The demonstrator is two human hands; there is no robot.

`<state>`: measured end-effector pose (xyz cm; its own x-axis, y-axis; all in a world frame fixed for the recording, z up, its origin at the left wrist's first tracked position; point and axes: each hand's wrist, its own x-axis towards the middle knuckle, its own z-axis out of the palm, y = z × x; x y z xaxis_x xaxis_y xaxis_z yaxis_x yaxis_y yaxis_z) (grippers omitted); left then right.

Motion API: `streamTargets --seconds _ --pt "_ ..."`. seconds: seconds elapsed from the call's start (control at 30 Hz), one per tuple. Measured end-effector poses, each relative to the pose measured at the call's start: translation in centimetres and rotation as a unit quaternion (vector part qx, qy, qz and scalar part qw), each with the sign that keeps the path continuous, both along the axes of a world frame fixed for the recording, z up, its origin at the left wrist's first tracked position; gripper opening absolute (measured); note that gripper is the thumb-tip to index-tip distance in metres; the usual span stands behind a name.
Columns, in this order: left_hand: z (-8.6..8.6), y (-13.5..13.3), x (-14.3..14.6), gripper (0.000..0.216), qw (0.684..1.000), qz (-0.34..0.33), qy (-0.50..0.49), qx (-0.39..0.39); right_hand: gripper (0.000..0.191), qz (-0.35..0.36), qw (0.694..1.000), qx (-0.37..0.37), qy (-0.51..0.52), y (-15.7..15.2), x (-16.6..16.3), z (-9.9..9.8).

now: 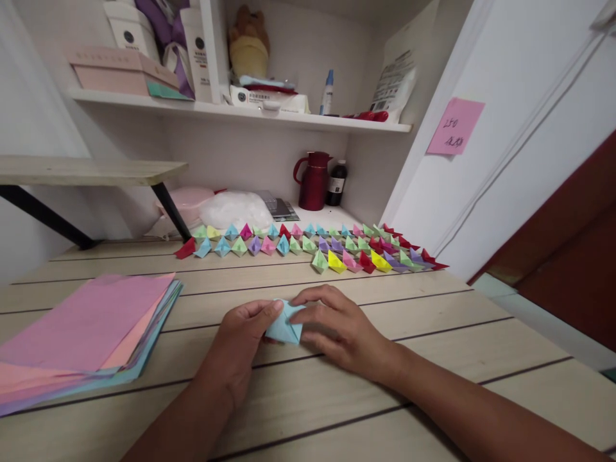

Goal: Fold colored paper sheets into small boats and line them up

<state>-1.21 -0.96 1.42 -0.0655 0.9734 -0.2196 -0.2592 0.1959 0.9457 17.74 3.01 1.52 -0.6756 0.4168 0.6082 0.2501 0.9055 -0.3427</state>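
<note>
Blue paper under left thumb, perhaps against right fingertips

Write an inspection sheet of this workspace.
Surface: pale slatted table.
Work things: folded light-blue paper in hand; colored paper stack at left; paper boats in rows beyond.
Clutter: dark red jug, dark bottle and white bundle at the back.
Hands: left hand pinches the paper; right hand at its other side, grip unclear.
Cables: thin cable along the right wall.
Surroundings: shelf above; pink note at right.
</note>
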Motion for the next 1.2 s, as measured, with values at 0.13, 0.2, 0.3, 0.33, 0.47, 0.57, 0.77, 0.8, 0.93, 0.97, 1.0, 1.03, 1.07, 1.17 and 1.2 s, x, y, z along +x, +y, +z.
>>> streamTargets --seconds 0.13,0.2,0.3,0.33,0.47,0.57,0.77,0.8,0.93,0.97,1.0,1.03,1.07,1.17,1.2 --pt "0.1 0.1 -0.2 0.028 1.000 -0.010 -0.005 0.003 0.048 -0.007 1.000 -0.005 0.001 0.1 -0.2 -0.2" --pt "0.1 0.2 -0.4 0.028 1.000 -0.022 -0.011 0.005 0.053 -0.012 1.000 -0.007 0.018 0.1 -0.2 -0.3" --pt "0.0 0.2 -0.5 0.027 0.999 -0.024 -0.024 0.008 0.052 -0.022 0.998 -0.015 0.054 -0.1 -0.2 -0.3" --pt "0.0 0.2 -0.5 0.026 0.999 -0.017 -0.027 0.011 0.049 -0.037 0.996 -0.025 0.075 -0.1 -0.3 -0.3" --pt "-0.2 0.3 -0.4 0.026 0.999 0.032 -0.034 0.028 0.029 -0.096 0.967 -0.170 0.166 -0.3 -0.5 -0.2" --pt "-0.2 0.2 -0.2 0.029 0.998 0.056 -0.020 0.032 0.021 -0.040 0.914 -0.344 0.210 -0.2 -0.8 -0.5" --pt "0.0 -0.2 0.9 0.030 0.994 0.071 0.077 0.041 0.021 0.014 0.879 -0.421 0.224 -0.3 -1.2 -0.7" --pt "0.0 -0.2 1.0 0.029 0.993 0.067 0.090 0.044 0.020 0.006 0.884 -0.416 0.214 -0.3 -1.2 -0.6" --pt "-0.1 -0.4 1.4 0.023 0.988 0.051 0.141 0.043 0.015 -0.029 0.915 -0.374 0.146 -0.3 -1.1 -0.5" --pt "-0.3 -0.3 1.4 0.022 0.983 0.045 0.172 0.044 0.014 -0.036 0.922 -0.365 0.127 -0.2 -1.0 -0.5" --pt "-0.4 -0.1 1.4 0.021 0.975 0.037 0.212 0.051 0.014 -0.044 0.927 -0.355 0.109 0.0 -1.0 -0.6" --pt "-0.6 0.1 1.3 0.021 0.963 0.029 0.259 0.064 0.014 -0.053 0.933 -0.343 0.089 0.2 -0.9 -0.7" --pt "-0.9 0.3 1.3 0.022 0.947 0.019 0.312 0.081 0.012 -0.067 0.940 -0.327 0.066 0.4 -0.9 -0.8" --pt "-1.5 1.2 1.1 0.019 0.867 -0.002 0.473 0.158 0.003 -0.115 0.956 -0.269 -0.002 1.2 -0.7 -1.2" --pt "-1.7 1.4 1.1 0.018 0.835 -0.009 0.524 0.170 0.002 -0.130 0.959 -0.251 -0.022 1.4 -0.6 -1.3"
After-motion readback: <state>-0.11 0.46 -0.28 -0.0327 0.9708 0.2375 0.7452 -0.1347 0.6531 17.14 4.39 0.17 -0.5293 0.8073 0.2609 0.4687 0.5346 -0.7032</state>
